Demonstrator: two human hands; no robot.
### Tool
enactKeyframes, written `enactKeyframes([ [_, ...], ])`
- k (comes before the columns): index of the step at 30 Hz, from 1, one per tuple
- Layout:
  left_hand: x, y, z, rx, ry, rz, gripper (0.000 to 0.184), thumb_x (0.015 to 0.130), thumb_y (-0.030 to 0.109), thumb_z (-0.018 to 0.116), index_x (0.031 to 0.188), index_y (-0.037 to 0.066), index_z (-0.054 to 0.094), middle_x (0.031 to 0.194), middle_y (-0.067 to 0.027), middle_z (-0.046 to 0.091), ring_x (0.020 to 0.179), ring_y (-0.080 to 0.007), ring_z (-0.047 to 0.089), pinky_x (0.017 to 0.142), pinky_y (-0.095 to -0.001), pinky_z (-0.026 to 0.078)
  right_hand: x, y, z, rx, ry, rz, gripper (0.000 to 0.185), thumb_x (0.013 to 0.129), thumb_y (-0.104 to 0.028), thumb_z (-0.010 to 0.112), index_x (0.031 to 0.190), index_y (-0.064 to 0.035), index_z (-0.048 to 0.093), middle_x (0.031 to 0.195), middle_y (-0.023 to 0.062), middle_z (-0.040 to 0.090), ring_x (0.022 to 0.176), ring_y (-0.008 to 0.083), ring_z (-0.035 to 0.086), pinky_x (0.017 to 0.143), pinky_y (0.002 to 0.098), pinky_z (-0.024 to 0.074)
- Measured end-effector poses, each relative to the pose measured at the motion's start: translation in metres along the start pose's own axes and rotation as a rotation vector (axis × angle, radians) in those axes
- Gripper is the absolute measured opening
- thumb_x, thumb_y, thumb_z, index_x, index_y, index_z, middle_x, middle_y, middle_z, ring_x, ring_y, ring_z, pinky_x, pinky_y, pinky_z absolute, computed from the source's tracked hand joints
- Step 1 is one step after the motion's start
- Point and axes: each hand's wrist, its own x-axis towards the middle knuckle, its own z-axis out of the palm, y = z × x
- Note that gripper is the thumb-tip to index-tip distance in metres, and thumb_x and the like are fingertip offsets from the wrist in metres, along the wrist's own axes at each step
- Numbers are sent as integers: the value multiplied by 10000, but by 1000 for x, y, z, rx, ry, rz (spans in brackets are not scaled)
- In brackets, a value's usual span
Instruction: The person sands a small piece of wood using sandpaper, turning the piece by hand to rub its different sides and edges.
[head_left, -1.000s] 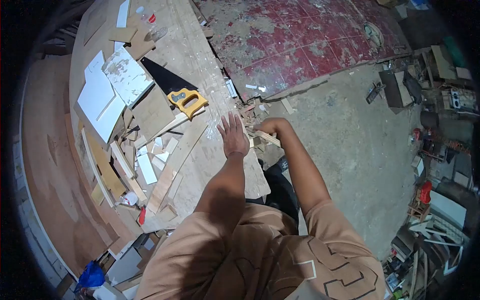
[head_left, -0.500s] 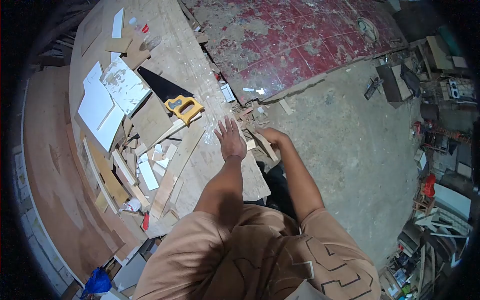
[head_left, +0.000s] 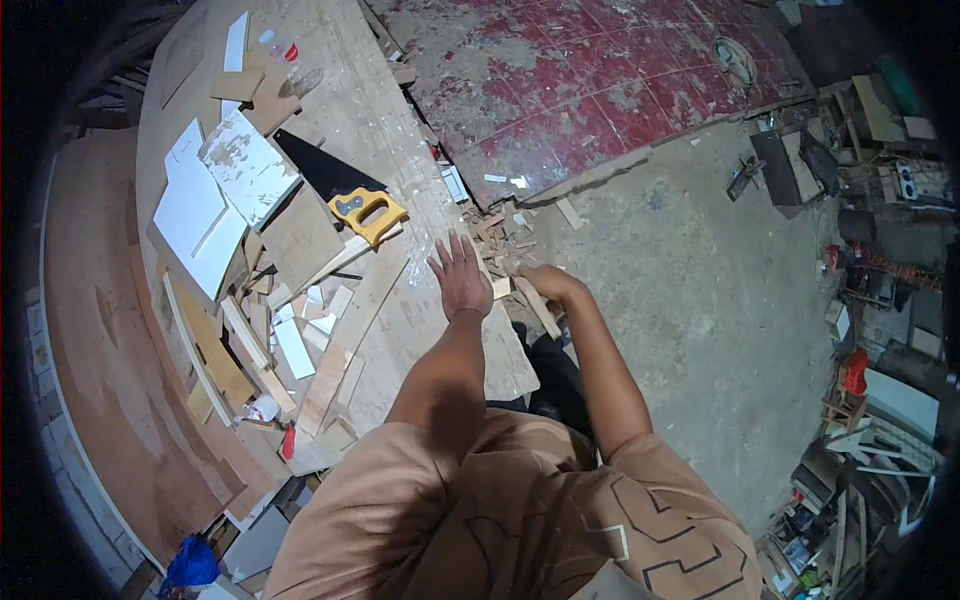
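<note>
My left hand (head_left: 463,278) lies flat on the wooden table (head_left: 390,345) near its right edge, fingers spread and holding nothing. Just beyond that edge, my right hand (head_left: 548,282) is closed on a short wood strip (head_left: 537,307), which slants down toward my legs. A pale wood block (head_left: 502,288) is by the edge between the hands. Ahead and left of my left hand, a handsaw (head_left: 368,214) with a yellow handle and dark blade rests on the table.
White boards (head_left: 252,168) and wood offcuts (head_left: 293,347) cover the table's left part. A clear bottle (head_left: 290,58) lies at the far end. Wood scraps (head_left: 505,235) litter the floor beyond the edge. Clutter lines the right side.
The wood strip in my right hand has swung to a steeper slant, and that hand has moved slightly toward me. My left hand stays flat on the table. The view has shifted a little.
</note>
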Motion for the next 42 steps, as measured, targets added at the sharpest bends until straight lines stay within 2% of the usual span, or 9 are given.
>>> enactKeyframes([
  [6,-2,-1,-1,21,8,-1,711,894,178,482,1545,38,231,1647,-143,83,1508,-414,53,1213,-589,27,57,41,5,228,-41,-97,634,925,-563,519,1150,8,677,832,117,690,566,212,587,459,392,446],
  [14,-2,0,1,39,-6,0,720,896,190,483,1550,40,221,1646,-153,90,1510,-415,46,1211,-587,37,41,69,20,1019,-180,-162,503,914,-417,627,1231,-28,594,1108,183,661,916,261,679,767,406,569],
  [18,-1,2,-1,52,-11,-10,719,899,193,479,1552,41,218,1650,-144,76,1513,-413,39,1212,-586,33,14,80,19,737,23,-80,521,933,-311,592,1351,-2,555,1201,169,656,1045,264,645,928,368,503],
  [20,-4,2,-1,33,-4,-9,718,900,190,475,1553,42,216,1651,-140,72,1513,-412,37,1213,-586,31,0,70,19,213,113,-504,532,932,-248,589,1391,13,531,1306,179,623,1149,231,595,1020,314,429],
  [21,-4,2,-1,19,-4,-6,715,900,186,474,1551,39,219,1651,-138,72,1512,-412,37,1213,-587,32,-18,50,12,187,58,-414,522,931,-198,584,1407,3,511,1381,175,581,1223,203,543,1068,291,370],
  [26,-3,0,2,-1,7,-1,711,899,176,473,1549,36,220,1651,-135,65,1512,-411,36,1213,-589,36,-17,2,-9,-111,-33,-423,518,898,-334,583,1244,50,616,1275,246,629,1171,291,618,987,371,461],
  [28,-2,0,0,8,-3,-2,712,900,179,475,1549,36,219,1651,-133,60,1512,-408,37,1214,-588,36,38,-6,-7,-765,-88,-362,505,880,-390,587,1147,28,678,1197,251,663,1085,304,662,942,407,489],
  [38,-6,-2,-3,-8,8,3,709,917,193,467,1554,36,199,1648,-139,82,1513,-402,37,1212,-590,33,17,-73,-25,-1047,-275,-338,552,898,-482,603,1171,-11,690,1151,201,695,1043,286,663,833,446,538],
  [42,-2,-1,0,-34,-18,-9,705,924,203,464,1556,41,196,1649,-144,78,1515,-400,22,1211,-590,27,46,-50,-13,-717,-140,-271,591,896,-537,590,1158,-18,698,1129,194,703,987,278,658,840,439,527],
])
